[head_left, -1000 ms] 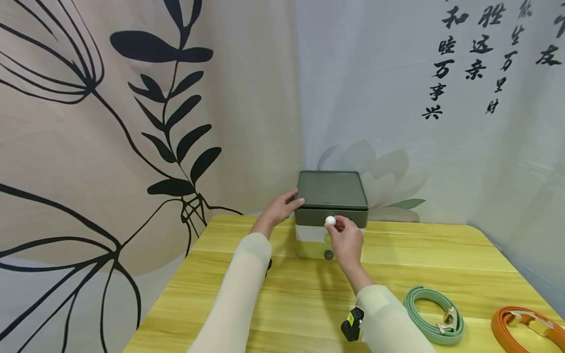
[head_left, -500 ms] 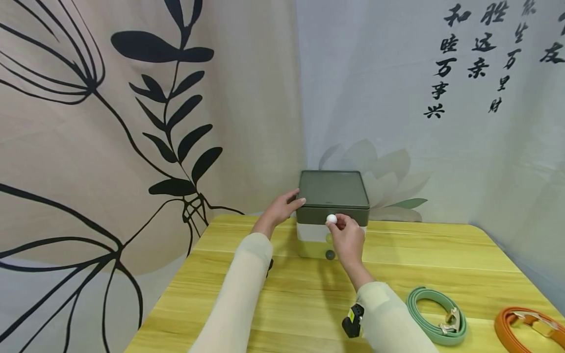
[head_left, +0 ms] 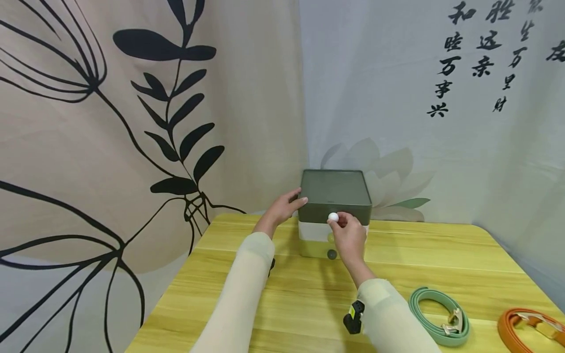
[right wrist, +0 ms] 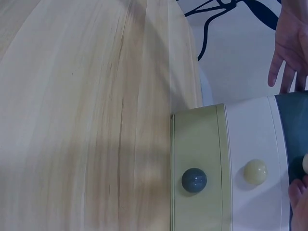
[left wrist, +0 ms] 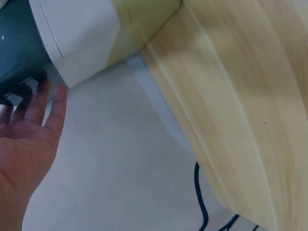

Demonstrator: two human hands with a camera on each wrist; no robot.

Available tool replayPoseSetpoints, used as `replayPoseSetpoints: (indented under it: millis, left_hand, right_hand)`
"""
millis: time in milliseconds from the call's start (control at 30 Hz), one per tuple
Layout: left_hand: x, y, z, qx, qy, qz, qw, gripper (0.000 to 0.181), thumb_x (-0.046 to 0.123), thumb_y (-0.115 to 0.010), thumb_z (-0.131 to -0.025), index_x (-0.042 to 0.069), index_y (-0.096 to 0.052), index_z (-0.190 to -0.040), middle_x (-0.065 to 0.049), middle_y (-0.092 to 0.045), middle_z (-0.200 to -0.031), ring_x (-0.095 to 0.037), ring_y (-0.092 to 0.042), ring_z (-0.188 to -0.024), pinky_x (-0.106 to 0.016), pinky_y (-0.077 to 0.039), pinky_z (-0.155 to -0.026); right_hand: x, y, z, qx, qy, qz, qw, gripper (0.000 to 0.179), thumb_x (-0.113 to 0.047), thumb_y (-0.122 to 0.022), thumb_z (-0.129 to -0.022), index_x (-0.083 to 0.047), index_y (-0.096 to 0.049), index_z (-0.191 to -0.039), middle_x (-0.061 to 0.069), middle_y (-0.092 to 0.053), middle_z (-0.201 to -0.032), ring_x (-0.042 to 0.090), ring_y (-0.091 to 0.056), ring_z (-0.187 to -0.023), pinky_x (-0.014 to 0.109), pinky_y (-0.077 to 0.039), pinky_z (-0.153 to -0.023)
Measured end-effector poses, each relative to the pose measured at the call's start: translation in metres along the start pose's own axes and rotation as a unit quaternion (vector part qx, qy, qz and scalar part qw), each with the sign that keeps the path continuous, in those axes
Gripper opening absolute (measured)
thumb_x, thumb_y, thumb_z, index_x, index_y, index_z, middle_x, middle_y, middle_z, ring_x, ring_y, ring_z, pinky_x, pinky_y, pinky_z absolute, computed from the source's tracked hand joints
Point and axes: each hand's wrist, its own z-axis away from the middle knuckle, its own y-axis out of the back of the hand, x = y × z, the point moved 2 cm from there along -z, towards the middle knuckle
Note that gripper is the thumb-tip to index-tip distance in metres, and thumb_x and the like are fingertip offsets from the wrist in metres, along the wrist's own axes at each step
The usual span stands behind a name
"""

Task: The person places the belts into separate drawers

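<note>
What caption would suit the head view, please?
Right hand pinching the white knob of a three-tier box, left hand at its side.

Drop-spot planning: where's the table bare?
Free: table left of the left sleeve; between it and the right sleeve; right of the drawer box, behind green belt and orange belt. Crowded: box front, right hand on its white knob; left side, left hand; near right, belts.

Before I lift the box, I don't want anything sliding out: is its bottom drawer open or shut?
Shut: the bottom drawer, with the dark knob, sits flush with the white drawer above, no gap showing.
</note>
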Motion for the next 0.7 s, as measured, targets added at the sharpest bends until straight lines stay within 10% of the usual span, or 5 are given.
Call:
replayPoseSetpoints:
  millis: [700]
  left_hand:
    - [-0.001,0.002,-0.001,-0.005,0.007,0.008,0.9999,0.068,0.049,-0.053,-0.101,0.024,-0.028,-0.159,-0.003,-0.029,-0.161,-0.026,-0.032,-0.144,-0.048,-0.039,-0.108]
  right_hand:
    - [0.016,-0.009,0.012,0.012,-0.027,-0.028,0.9991,0.035,-0.015,-0.079,-0.086,0.002,-0.068,-0.114,0.016,-0.073,-0.098,0.029,-0.069,-0.091,0.046,-0.054,-0.078]
